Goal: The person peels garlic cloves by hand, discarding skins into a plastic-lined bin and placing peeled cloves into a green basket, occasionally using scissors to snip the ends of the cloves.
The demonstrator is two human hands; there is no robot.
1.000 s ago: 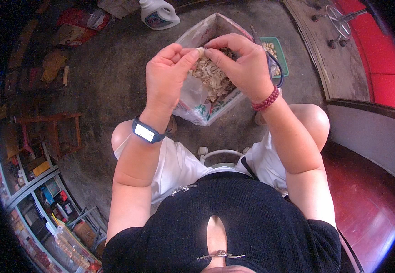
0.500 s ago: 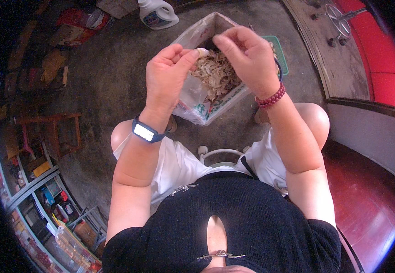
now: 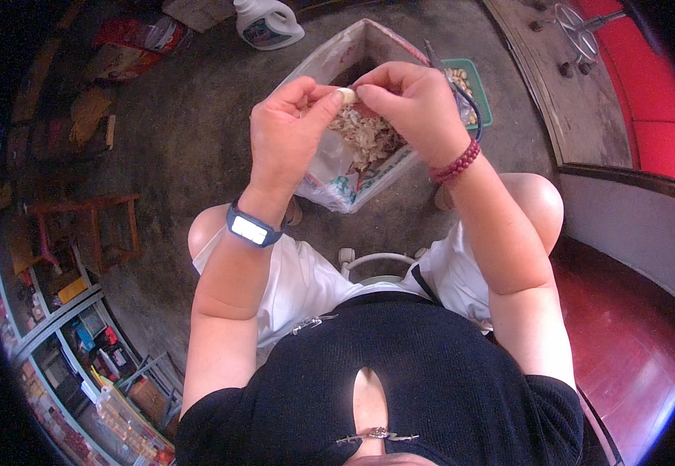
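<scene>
My left hand (image 3: 287, 132) is closed, pinching a small pale clove, apparently garlic (image 3: 347, 95), between thumb and fingers. My right hand (image 3: 415, 109) is closed on that same clove at its other end. Both hands are over a plastic-lined box (image 3: 323, 53) that holds a heap of papery husks (image 3: 365, 140). Beside the box, partly behind my right hand, is a green tray (image 3: 487, 105) with several pale cloves. A dark-handled tool, which I cannot make out clearly, (image 3: 431, 53) sticks up by the box's right edge, behind that hand.
A white jug (image 3: 264, 23) stands beyond the box. A wooden frame (image 3: 112, 202) and shelving with assorted items (image 3: 81, 326) are at the left. A wheeled stand (image 3: 578, 39) is at the upper right, near a red panel (image 3: 648, 93). Red bags (image 3: 132, 43) lie farther back.
Half a second ago my right hand was lifted up and rightward, apart from the clove; it has come back down and left onto it. My left hand has stayed nearly still.
</scene>
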